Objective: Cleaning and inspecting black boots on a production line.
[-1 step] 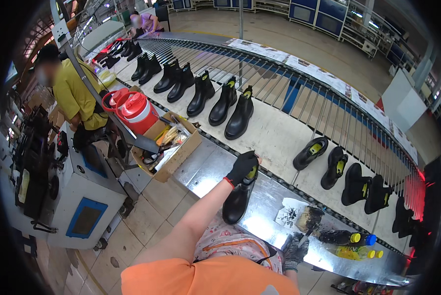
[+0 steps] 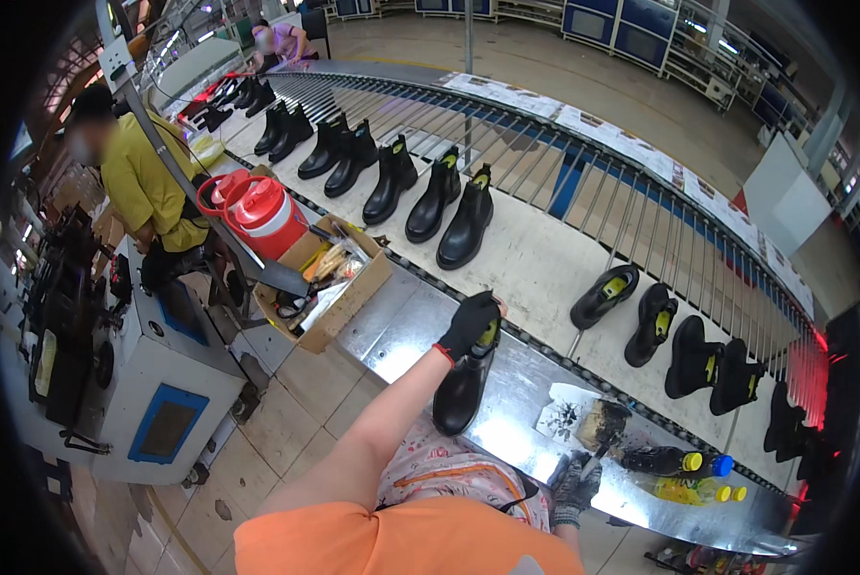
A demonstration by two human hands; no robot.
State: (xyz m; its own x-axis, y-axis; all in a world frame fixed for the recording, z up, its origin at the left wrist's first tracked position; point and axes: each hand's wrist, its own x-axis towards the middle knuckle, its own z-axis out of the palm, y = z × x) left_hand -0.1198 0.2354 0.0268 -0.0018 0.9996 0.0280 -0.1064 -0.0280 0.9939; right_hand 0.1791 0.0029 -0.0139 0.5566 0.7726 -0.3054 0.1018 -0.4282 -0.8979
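Note:
My left hand (image 2: 468, 326), in a black glove with a red cuff, is closed around the top of a black ankle boot (image 2: 459, 395). The boot's toe points toward me, and its yellow-green lining shows beside my fingers. Low on the right, my right hand (image 2: 574, 484), in a grey patterned glove, grips a thin-handled brush (image 2: 594, 458). The brush's dark end is at a stained, brownish container (image 2: 604, 424) on the metal ledge (image 2: 521, 398). A white sheet with black smears (image 2: 562, 414) lies beside that container.
Black boots (image 2: 465, 230) stand along the pale conveyor (image 2: 535, 254), several on each side. Bottles with yellow and blue caps (image 2: 674, 462) lie to my right. A cardboard box of tools (image 2: 339, 292) and a red jug (image 2: 269, 222) are on the left. A person in yellow (image 2: 152, 182) works beyond.

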